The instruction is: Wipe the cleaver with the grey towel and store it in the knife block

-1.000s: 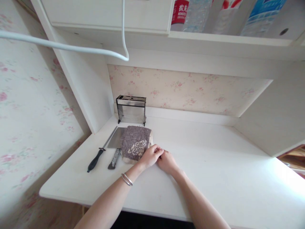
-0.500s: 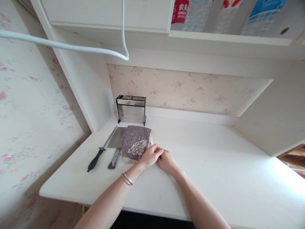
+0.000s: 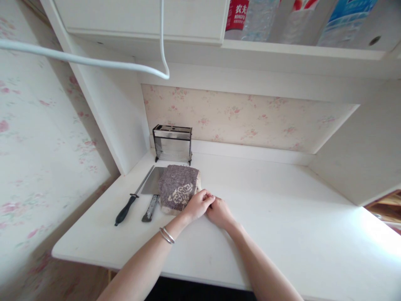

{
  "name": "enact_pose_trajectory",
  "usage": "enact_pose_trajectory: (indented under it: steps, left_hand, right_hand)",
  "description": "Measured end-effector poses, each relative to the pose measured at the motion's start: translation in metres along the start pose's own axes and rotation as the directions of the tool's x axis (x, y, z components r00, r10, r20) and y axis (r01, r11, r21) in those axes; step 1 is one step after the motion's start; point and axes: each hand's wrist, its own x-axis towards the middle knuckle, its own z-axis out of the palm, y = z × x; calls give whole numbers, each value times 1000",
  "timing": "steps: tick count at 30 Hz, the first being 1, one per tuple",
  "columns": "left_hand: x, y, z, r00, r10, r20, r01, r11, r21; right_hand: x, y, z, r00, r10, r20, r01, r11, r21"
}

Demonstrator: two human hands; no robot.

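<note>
Both my hands meet at the front right corner of a folded grey-purple towel (image 3: 175, 184) with a cream pattern. My left hand (image 3: 199, 204) is closed, its fingers curled in against my right hand; it lies over the towel's corner. Closed too, my right hand (image 3: 219, 212) rests on the table just right of it. Nothing shows in either hand. A cleaver (image 3: 152, 184) lies left of the towel, its blade partly hidden beneath it and its handle toward me. Farther left is a sharpening steel (image 3: 127, 207) with a black handle.
A metal knife rack (image 3: 173, 144) stands behind the towel on the white table (image 3: 282, 217). Overhead, a white cable or rod (image 3: 94, 62) crosses the upper left. Plastic bottles (image 3: 257, 19) fill part of the shelf above; side panels bound the table at left and right.
</note>
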Motion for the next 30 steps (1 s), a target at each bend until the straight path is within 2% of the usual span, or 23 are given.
enact_pose_trajectory:
  steps: [30]
  left_hand:
    - [1, -1, 0, 1000, 5, -7, -5, 1000, 6]
  right_hand:
    - [1, 1, 1, 1000, -2, 8, 2, 1000, -1]
